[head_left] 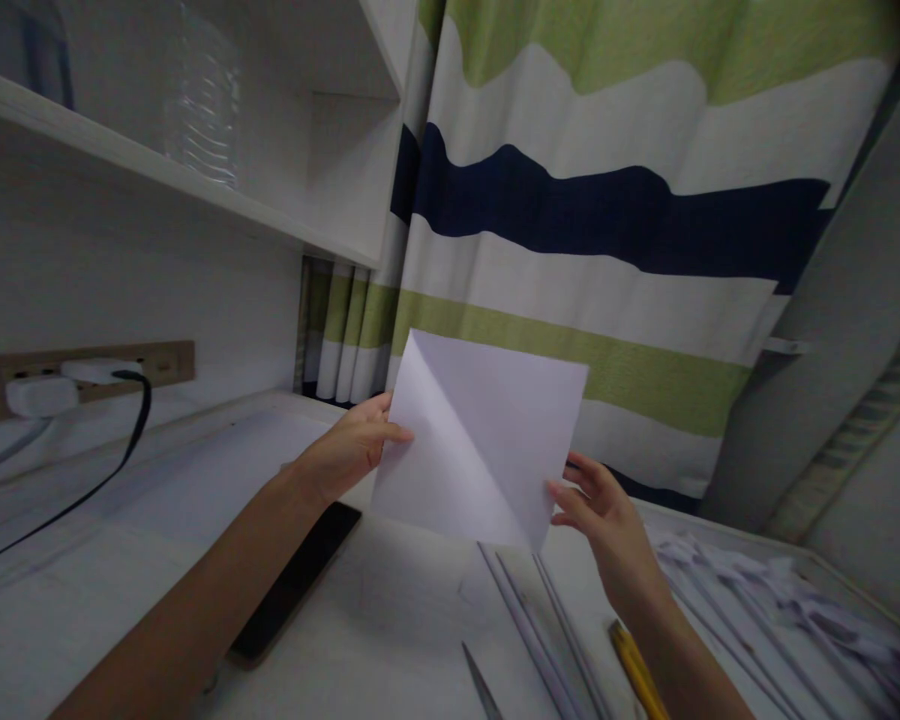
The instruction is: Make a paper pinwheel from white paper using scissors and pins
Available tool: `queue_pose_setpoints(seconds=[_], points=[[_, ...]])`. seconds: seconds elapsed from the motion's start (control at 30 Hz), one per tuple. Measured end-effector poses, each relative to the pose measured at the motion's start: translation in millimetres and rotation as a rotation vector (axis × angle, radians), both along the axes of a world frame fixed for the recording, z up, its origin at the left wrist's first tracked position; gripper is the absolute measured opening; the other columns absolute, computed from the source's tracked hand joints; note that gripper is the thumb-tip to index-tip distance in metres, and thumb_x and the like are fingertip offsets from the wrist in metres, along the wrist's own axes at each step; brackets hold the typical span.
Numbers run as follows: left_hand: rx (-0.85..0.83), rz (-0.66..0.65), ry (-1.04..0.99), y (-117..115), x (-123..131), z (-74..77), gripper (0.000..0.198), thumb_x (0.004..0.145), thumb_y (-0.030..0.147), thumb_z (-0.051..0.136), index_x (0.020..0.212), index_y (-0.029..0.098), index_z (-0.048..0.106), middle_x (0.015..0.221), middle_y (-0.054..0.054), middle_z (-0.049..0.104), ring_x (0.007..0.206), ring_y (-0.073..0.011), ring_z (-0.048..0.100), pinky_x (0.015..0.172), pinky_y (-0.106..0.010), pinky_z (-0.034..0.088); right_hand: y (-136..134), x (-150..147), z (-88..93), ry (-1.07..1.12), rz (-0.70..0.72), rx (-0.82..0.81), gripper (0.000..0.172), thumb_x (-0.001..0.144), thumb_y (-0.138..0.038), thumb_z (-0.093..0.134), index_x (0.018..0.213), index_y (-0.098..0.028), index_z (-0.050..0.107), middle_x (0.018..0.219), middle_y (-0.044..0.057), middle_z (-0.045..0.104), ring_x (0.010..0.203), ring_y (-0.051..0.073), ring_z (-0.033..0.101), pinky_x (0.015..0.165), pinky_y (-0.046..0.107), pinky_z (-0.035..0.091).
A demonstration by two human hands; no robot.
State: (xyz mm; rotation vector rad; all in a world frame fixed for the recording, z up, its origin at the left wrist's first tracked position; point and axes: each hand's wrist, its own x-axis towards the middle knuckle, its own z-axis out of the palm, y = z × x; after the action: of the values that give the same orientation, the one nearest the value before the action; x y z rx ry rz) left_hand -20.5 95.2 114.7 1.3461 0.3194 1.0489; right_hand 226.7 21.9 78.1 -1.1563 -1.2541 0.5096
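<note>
A white sheet of paper [480, 440] is held up above the desk, with a diagonal fold running from its top left corner to its bottom right. My left hand [349, 450] pinches the sheet's left edge between thumb and fingers. My right hand [596, 505] grips the lower right edge near the bottom corner, thumb against the paper and other fingers curled behind.
A black phone [296, 580] lies on the white desk [390, 630] under my left forearm. Rolled paper sticks [532, 620], scissor blades [480, 685] and a yellow pencil [637, 675] lie below. A tray of paper pieces [780, 610] sits right. Striped curtain [607, 230] behind; power strip [82, 375] with a black cable left.
</note>
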Motion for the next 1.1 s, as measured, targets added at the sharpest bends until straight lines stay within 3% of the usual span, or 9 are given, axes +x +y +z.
queue_pose_setpoints(seconds=[0.13,0.27,0.4,0.63,0.83,0.97,1.1], points=[[-0.007,-0.048,0.113,0.8,2.3,-5.4,0.037,0.065,0.007,0.056,0.1,0.017,0.054,0.087,-0.006,0.064,0.068,-0.0153,0.061,0.062,-0.024,0.048,-4.9,-7.2,0.4,0.035,0.105,-0.124,0.041,0.063,-0.041,0.063,0.094,-0.015,0.057,0.091,0.01,0.065,0.08,0.023,0.061,0.062,0.032,0.05],[-0.035,-0.054,0.194,-3.2,4.6,-6.1,0.03,0.065,0.009,0.058,0.094,0.016,0.058,0.086,-0.006,0.064,0.064,-0.0143,0.061,0.054,-0.021,0.047,-8.0,-11.8,-2.9,0.089,0.093,-0.175,0.042,0.063,-0.039,0.064,0.096,-0.014,0.058,0.097,0.01,0.065,0.089,0.025,0.06,0.077,0.037,0.047],[0.02,-0.001,0.277,-4.4,5.6,-7.3,0.028,0.07,0.021,0.059,0.097,0.016,0.056,0.086,-0.008,0.064,0.065,-0.0167,0.062,0.054,-0.023,0.048,-10.9,-12.5,-2.5,0.125,0.131,-0.204,0.037,0.062,-0.039,0.065,0.09,-0.014,0.062,0.09,0.009,0.067,0.082,0.025,0.062,0.073,0.037,0.049],[0.095,0.029,0.385,-0.9,-2.2,-7.8,0.036,0.069,0.019,0.06,0.104,0.018,0.053,0.077,-0.007,0.066,0.058,-0.0183,0.063,0.046,-0.024,0.047,-5.0,5.6,-7.0,0.195,0.166,-0.212,0.036,0.064,-0.035,0.066,0.094,-0.015,0.061,0.091,0.008,0.067,0.084,0.023,0.061,0.075,0.035,0.047],[0.111,-0.075,0.343,-0.4,-9.4,-4.3,0.033,0.069,0.017,0.06,0.102,0.017,0.054,0.079,-0.008,0.066,0.064,-0.0197,0.063,0.052,-0.026,0.048,0.5,20.6,-9.0,0.245,0.271,-0.197,0.037,0.063,-0.031,0.068,0.098,-0.02,0.059,0.098,0.005,0.065,0.086,0.019,0.06,0.077,0.032,0.045],[0.057,-0.134,0.32,7.2,-10.9,-10.7,0.029,0.068,0.015,0.062,0.096,0.015,0.058,0.083,-0.007,0.066,0.073,-0.0187,0.062,0.063,-0.027,0.047,-0.2,24.8,-8.3,0.244,0.354,-0.242,0.031,0.062,-0.032,0.068,0.088,-0.016,0.064,0.087,0.008,0.067,0.077,0.022,0.062,0.072,0.036,0.047],[0.013,-0.158,0.321,13.5,-10.6,-16.3,0.027,0.068,0.015,0.062,0.095,0.012,0.059,0.082,-0.006,0.066,0.073,-0.0169,0.061,0.065,-0.027,0.046,-1.0,29.5,-5.3,0.23,0.345,-0.252,0.027,0.058,-0.031,0.071,0.08,-0.017,0.066,0.079,0.006,0.069,0.07,0.02,0.063,0.069,0.032,0.048]])
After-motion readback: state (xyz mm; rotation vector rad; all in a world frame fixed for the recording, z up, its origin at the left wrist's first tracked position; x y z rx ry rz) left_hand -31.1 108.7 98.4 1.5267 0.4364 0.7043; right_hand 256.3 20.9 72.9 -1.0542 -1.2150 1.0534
